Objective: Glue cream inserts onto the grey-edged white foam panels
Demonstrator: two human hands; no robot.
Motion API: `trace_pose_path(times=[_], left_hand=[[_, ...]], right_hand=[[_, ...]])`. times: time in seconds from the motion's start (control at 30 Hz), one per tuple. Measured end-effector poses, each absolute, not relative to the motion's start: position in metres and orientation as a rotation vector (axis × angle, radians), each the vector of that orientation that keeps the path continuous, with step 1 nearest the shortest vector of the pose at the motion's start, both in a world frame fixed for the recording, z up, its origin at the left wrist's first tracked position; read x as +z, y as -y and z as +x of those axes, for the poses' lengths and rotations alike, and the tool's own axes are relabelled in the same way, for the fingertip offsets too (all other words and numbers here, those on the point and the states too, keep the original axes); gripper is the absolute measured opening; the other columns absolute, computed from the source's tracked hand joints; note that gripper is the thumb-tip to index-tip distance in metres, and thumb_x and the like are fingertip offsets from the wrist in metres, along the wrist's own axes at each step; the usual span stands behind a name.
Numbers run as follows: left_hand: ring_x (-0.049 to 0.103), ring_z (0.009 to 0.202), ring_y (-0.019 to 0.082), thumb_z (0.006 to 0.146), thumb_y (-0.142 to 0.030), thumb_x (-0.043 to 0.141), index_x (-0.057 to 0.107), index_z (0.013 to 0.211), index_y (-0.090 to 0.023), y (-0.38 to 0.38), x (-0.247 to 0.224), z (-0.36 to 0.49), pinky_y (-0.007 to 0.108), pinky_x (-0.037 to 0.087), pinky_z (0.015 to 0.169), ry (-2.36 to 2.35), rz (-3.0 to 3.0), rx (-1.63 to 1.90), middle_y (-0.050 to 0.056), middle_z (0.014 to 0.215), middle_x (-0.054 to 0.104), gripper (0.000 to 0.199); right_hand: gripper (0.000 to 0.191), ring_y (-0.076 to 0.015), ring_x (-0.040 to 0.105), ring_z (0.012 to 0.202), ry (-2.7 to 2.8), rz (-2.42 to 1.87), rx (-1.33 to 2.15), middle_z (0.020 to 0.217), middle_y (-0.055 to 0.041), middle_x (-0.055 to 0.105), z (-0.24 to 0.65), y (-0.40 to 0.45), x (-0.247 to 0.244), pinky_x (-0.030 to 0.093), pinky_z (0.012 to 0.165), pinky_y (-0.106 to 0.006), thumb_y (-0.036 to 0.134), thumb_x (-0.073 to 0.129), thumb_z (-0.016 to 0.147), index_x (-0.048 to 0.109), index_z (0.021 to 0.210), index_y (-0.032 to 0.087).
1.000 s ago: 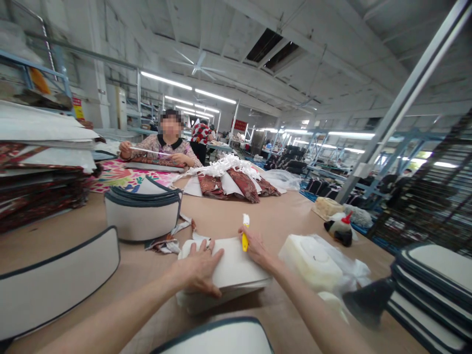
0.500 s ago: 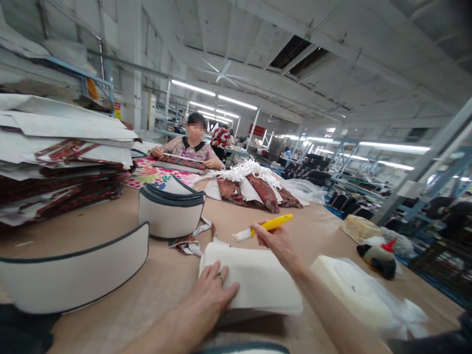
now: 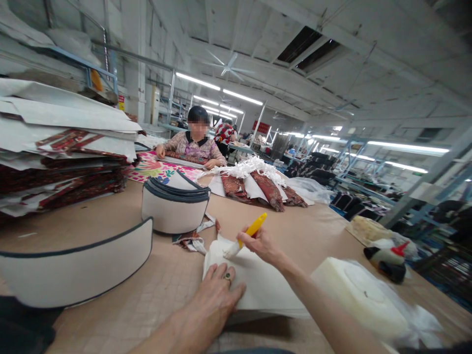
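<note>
On the brown table point(image 3: 173, 285) we distinguish, left to right, a tall fabric pile point(image 3: 73, 147), a curved panel point(image 3: 84, 263), stacked panels point(image 3: 175, 211), cloth scraps point(image 3: 191, 242), white sheets point(image 3: 263, 285), a pale container point(image 3: 354, 290) and a red-tipped bottle point(image 3: 385, 257).

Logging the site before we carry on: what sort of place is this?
Probably a textile or upholstery workshop: patterned fabric lies bundled on the worktable, a stack of dark-edged curved panels stands nearby, and rows of tube lights hang overhead.
</note>
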State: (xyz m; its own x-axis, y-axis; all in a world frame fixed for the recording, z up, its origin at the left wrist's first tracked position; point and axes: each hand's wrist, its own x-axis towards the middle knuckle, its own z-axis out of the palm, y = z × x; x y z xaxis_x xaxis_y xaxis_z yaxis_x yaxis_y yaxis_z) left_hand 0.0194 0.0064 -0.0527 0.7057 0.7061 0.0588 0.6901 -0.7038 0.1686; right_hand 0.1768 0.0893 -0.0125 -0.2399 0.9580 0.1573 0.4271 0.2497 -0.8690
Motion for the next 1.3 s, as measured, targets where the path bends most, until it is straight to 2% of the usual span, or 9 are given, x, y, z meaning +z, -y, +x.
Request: trace_pose_path(times=[0.23,0.4,0.57,0.7,0.77,0.83,0.93,1.13,1.3], left_hand=[[0.040,0.114,0.036,0.082,-0.026,0.052,0.046,0.123,-0.025,-0.013,-0.060,0.020,0.053,0.034,0.094,-1.154,2.826,0.138,0.017,0.126,0.046,0.041],[0.041,0.113,0.039,0.076,-0.023,0.060,0.047,0.124,-0.027,-0.023,-0.071,0.022,0.054,0.035,0.092,-1.187,2.842,0.040,0.017,0.126,0.047,0.049],[0.039,0.115,0.038,0.076,-0.017,0.057,0.049,0.122,-0.025,-0.014,-0.052,0.022,0.052,0.033,0.094,-1.202,2.814,0.053,0.018,0.127,0.046,0.047],[0.043,0.113,0.030,0.087,-0.022,0.039,0.056,0.112,-0.022,-0.014,-0.018,0.010,0.047,0.030,0.098,-1.045,2.523,0.204,0.013,0.120,0.051,0.030],[0.047,0.111,0.026,0.091,-0.027,0.032,0.045,0.125,-0.020,-0.025,-0.008,-0.002,0.041,0.031,0.098,-0.940,2.297,0.316,0.011,0.118,0.055,0.037],[0.051,0.108,0.022,0.090,-0.028,0.032,0.024,0.137,-0.012,-0.040,-0.006,-0.013,0.035,0.035,0.096,-0.896,2.147,0.334,0.012,0.116,0.059,0.050],[0.055,0.104,0.017,0.088,-0.021,0.031,0.011,0.139,-0.004,-0.056,-0.010,-0.024,0.027,0.038,0.092,-0.881,2.076,0.325,0.011,0.110,0.064,0.057],[0.059,0.092,0.020,0.084,-0.017,0.037,0.020,0.138,-0.006,-0.058,-0.018,-0.018,0.027,0.043,0.079,-0.902,2.107,0.351,0.011,0.103,0.066,0.057],[0.058,0.093,0.019,0.083,-0.015,0.039,0.025,0.135,-0.010,-0.059,-0.019,-0.016,0.026,0.042,0.081,-0.893,2.135,0.322,0.009,0.103,0.066,0.053]], right_hand=[[0.020,-0.0069,0.034,0.041,1.757,-1.473,0.796,0.043,0.0075,0.039,0.253,-0.076,-0.006,0.027,0.041,-0.021,0.031,0.055,0.070,0.054,0.056,0.017],[0.026,-0.0044,0.033,0.039,1.747,-1.586,0.713,0.046,0.0099,0.038,0.295,-0.072,-0.007,0.028,0.041,-0.019,0.029,0.056,0.081,0.051,0.059,0.015],[0.029,-0.0043,0.033,0.039,1.713,-1.648,0.612,0.045,0.0100,0.037,0.318,-0.068,0.004,0.025,0.040,-0.019,0.030,0.061,0.078,0.051,0.056,0.015],[0.025,-0.0064,0.033,0.043,1.679,-1.569,0.607,0.045,0.0077,0.037,0.301,-0.048,0.027,0.023,0.043,-0.022,0.035,0.060,0.071,0.053,0.056,0.016],[0.027,-0.0071,0.033,0.044,1.699,-1.492,0.690,0.048,0.0069,0.038,0.276,-0.035,0.035,0.024,0.043,-0.023,0.041,0.056,0.073,0.055,0.062,0.016],[0.029,-0.0075,0.033,0.044,1.735,-1.417,0.801,0.048,0.0065,0.039,0.244,-0.023,0.038,0.025,0.043,-0.022,0.044,0.053,0.074,0.056,0.068,0.016],[0.028,-0.0077,0.034,0.044,1.799,-1.333,0.944,0.049,0.0062,0.039,0.196,-0.013,0.032,0.026,0.042,-0.022,0.044,0.051,0.074,0.054,0.068,0.017],[0.023,-0.0071,0.031,0.045,1.923,-1.273,1.079,0.049,0.0066,0.036,0.149,-0.013,0.018,0.026,0.042,-0.021,0.036,0.049,0.075,0.051,0.061,0.018],[0.019,-0.0073,0.033,0.048,1.979,-1.294,1.084,0.051,0.0062,0.039,0.172,-0.014,0.011,0.027,0.047,-0.021,0.031,0.054,0.075,0.053,0.061,0.017]])
